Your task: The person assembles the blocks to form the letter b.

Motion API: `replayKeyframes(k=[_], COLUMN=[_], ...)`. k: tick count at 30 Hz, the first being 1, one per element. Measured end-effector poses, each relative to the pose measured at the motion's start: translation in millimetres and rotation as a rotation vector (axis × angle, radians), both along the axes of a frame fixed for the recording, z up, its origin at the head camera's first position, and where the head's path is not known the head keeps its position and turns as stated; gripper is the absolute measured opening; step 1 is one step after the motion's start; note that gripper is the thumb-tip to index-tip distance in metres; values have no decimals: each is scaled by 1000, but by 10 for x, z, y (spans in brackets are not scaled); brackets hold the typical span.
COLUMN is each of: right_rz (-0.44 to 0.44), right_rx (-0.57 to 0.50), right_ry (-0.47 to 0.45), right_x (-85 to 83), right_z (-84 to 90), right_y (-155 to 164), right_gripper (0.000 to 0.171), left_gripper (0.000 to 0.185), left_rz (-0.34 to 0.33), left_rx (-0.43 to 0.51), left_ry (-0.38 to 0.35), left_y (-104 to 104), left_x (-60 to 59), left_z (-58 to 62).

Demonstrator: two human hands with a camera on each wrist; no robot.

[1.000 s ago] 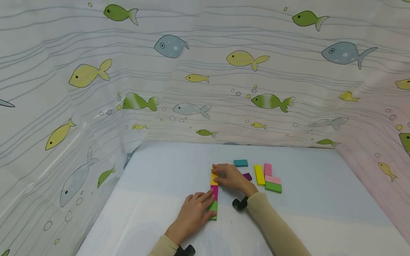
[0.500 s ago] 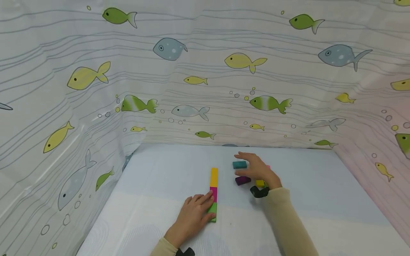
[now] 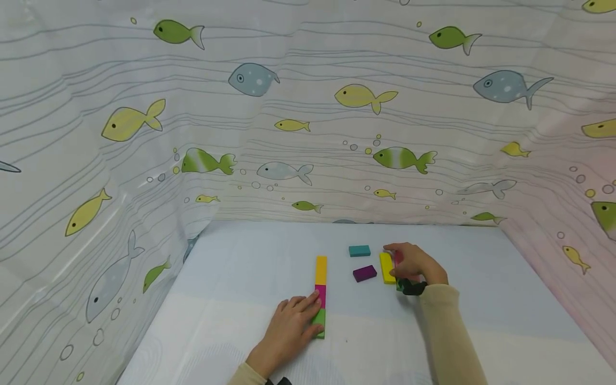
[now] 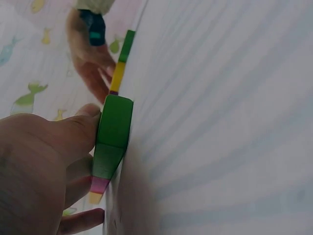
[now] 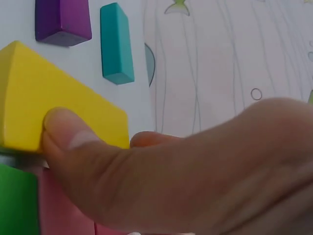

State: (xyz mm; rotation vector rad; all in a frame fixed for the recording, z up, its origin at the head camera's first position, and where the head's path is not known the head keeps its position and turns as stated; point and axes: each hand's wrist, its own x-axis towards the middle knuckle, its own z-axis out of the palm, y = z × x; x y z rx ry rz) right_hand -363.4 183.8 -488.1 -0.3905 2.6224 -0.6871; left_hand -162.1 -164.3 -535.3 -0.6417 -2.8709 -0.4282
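The yellow block (image 3: 386, 267) is pinched by the right hand (image 3: 415, 263), thumb (image 5: 63, 129) on its side face and fingers curled over the far end, as the right wrist view shows. The left hand (image 3: 289, 329) lies flat with straight fingers against the green block (image 3: 319, 323) at the near end of a row (image 3: 321, 295) of green, magenta and yellow blocks set end to end.

The step in hand is judged to be the picking of the next block for the row. A lift clear of the pink block (image 5: 61, 208) and second green block (image 5: 17, 200) touching it would then be called for, and a carry toward 9 o'clock.

A purple block (image 3: 364, 273) and a teal block (image 3: 359, 250) lie between pile and row. Beyond the row's far end, at 12 o'clock, the counter (image 3: 240, 267) stays open up to the fish-print curtain (image 3: 308, 133), which walls three sides.
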Motion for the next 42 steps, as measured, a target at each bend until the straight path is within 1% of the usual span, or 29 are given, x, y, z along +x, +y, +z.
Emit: replayKeyframes(k=[7, 11, 17, 21, 25, 26, 28, 32, 34, 37, 40, 42], right_rz=[-4, 1, -40, -77, -79, -78, -74, -52, -31, -6, 10, 6], right_rx=[-6, -2, -35, -62, -68, -68, -71, -65, -52, -53, -75, -92], right_ry=[29, 54, 91, 159, 259, 267, 251, 123, 85, 85, 114, 118], right_x=[-12, -16, -63, -82, -91, -92, -90, -94, -99, -115, -129, -134], right_z=[-54, -68, -142, -208, -243, -250, -255, -259, -263, -277, -299, -318], right_y=[-19, -27, -44, -103, -170, -182, -190, -167, -144, -116, -106, -113], right_gripper=[66, 65, 63, 55, 47, 48, 52, 76, 86, 91, 90, 90], left_gripper=[54, 54, 53, 53, 53, 54, 54, 53, 53, 53, 53, 53], left_rz=[-4, -2, 1, 1, 5, 5, 4, 3, 4, 3, 6, 6], left_rx=[7, 9, 11, 7, 1, 2, 2, 4, 4, 0, 0, 5], left_ry=[17, 16, 11, 12, 10, 8, 5, 0, -1, 3, 4, -1], left_y=[-7, -6, 11, 11, 6, 6, 6, 5, 5, 4, 3, 1], left_x=[6, 10, 6, 8, 8, 7, 7, 6, 6, 6, 3, 1], left_z=[-9, -16, -14, -6, 0, -1, -1, -5, -8, -8, -4, -2])
